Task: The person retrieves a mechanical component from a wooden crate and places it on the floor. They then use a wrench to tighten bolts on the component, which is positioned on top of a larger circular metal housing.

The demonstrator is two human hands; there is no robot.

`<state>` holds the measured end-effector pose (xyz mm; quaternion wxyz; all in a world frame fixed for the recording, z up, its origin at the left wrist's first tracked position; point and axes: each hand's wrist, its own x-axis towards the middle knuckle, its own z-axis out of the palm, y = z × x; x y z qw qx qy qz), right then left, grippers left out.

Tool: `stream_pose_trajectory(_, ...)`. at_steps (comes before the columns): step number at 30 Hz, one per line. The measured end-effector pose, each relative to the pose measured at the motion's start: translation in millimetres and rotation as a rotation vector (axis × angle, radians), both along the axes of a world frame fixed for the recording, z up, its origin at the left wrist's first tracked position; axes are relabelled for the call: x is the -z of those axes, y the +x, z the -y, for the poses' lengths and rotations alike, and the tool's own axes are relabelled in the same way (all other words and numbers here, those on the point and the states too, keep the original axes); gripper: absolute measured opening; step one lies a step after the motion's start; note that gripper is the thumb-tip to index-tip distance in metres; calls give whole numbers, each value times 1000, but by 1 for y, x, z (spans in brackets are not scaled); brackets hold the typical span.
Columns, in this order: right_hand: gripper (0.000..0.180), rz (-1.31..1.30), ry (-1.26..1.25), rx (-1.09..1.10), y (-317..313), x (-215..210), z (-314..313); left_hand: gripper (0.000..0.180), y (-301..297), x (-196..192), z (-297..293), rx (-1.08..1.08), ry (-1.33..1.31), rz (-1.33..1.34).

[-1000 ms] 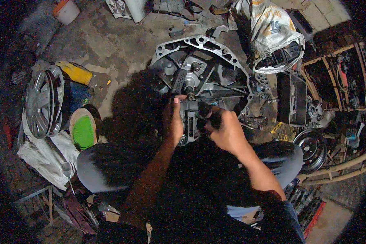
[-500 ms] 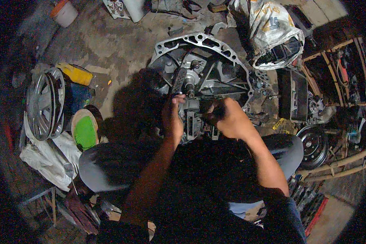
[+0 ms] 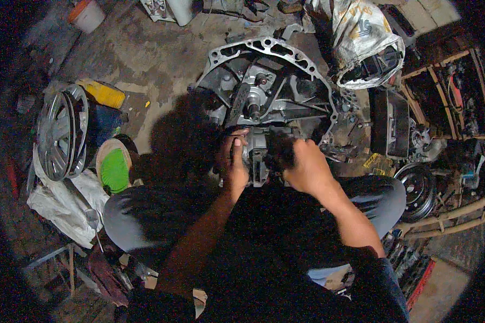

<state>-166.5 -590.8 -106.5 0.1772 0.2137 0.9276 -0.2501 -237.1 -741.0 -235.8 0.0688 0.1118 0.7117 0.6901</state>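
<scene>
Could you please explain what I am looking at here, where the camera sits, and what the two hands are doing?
The camera is worn on a person's head and looks down, so edges bend like a fisheye. The person sits on a dirty workshop floor. Both hands rest on the near end of a grey metal gearbox housing: the left hand grips its casing, the right hand closes around a dark part I cannot identify. Nearby lie a silver hubcap, a yellow container, a green-lined dish and a white sack.

Dim grainy view, dark vignetted fisheye rim, hard shadows
</scene>
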Motion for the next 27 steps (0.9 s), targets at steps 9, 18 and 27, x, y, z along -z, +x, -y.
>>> stream_pose_trajectory(9, 46, -169, -134, 54, 30, 17, -6, 32, 18, -7, 8, 11, -94, -73)
stream_pose_trajectory(18, 56, -128, -47, -46, 41, 5, 10, 32, 19, -3, 7, 12, -118, -113)
stream_pose_trajectory(27, 33, -159, -308, 31, 34, 14, 0, 40, 21, 3, 5, -5, -34, -112)
